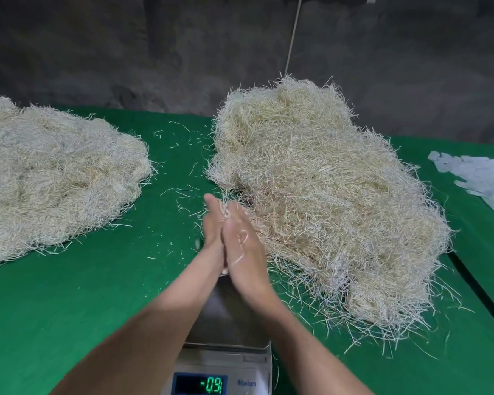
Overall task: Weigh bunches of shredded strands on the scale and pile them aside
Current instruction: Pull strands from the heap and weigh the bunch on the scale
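Midway, seemingly — scale (226, 320) bare, left hand (212, 223) and right hand (241, 243) pressed flat around wisps (225, 208); left-edge pile (54, 178), central pile (325, 195) both large.

We seem to be in a small processing workshop: a rough dark wall (120, 52) backs a worktop (69, 309) under green cloth, which carries a left heap (54, 178) and a larger right heap (325, 195) of shredded strands, a digital scale (228, 326) and some white scraps (479, 175).
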Demonstrator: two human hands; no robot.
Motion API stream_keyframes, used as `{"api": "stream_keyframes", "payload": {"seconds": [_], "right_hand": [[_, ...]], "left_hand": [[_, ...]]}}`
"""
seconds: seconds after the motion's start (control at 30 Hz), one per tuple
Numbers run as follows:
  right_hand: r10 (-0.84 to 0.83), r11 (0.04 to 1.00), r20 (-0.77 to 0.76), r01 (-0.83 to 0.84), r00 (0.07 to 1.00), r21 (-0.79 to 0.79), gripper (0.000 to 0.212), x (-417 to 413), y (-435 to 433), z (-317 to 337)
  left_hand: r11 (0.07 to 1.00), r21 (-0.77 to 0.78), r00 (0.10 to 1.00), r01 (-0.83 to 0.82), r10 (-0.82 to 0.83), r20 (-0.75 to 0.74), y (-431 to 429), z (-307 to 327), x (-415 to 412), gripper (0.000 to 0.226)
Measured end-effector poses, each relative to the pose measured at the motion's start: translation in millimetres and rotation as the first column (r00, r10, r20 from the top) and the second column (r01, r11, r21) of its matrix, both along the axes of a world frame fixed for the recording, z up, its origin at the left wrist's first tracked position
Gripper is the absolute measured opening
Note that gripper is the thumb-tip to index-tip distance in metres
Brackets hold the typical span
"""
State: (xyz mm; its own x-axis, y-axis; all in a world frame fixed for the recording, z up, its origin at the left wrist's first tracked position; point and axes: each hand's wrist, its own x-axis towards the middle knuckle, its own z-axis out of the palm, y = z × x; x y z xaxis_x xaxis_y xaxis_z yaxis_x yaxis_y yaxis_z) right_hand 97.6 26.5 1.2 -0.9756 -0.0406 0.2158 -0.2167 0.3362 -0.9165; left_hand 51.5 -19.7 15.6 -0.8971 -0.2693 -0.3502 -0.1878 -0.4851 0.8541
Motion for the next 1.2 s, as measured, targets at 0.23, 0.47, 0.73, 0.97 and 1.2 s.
{"api": "stream_keyframes", "payload": {"seconds": [0.23,0.47,0.73,0.97,1.2], "right_hand": [[0.053,0.956,0.195,0.007,0.979,-0.294,0.058,-13,17,-6],[-0.334,0.929,-0.088,0.312,0.939,-0.199,0.043,-27,35,2],[0.249,0.822,-0.179,-0.11,0.952,0.558,0.058,-10,32,-9],[0.046,0.923,-0.297,0.073,0.954,0.379,0.048,-17,35,28],[0.134,0.928,-0.142,-0.074,0.981,0.365,0.051,-10,16,18]], "left_hand": [[0.936,-0.35,0.974,0.041,-0.115,-0.193,7,0,9,0.021],[0.896,0.171,0.91,0.41,-0.415,-0.006,16,-6,20,0.068],[0.911,0.34,0.948,0.234,-0.291,0.127,-14,10,-7,0.064],[0.994,-0.017,0.993,0.11,-0.11,0.034,-7,-13,3,0.038],[0.98,-0.056,0.98,0.189,-0.192,-0.057,-14,13,2,0.047]]}}
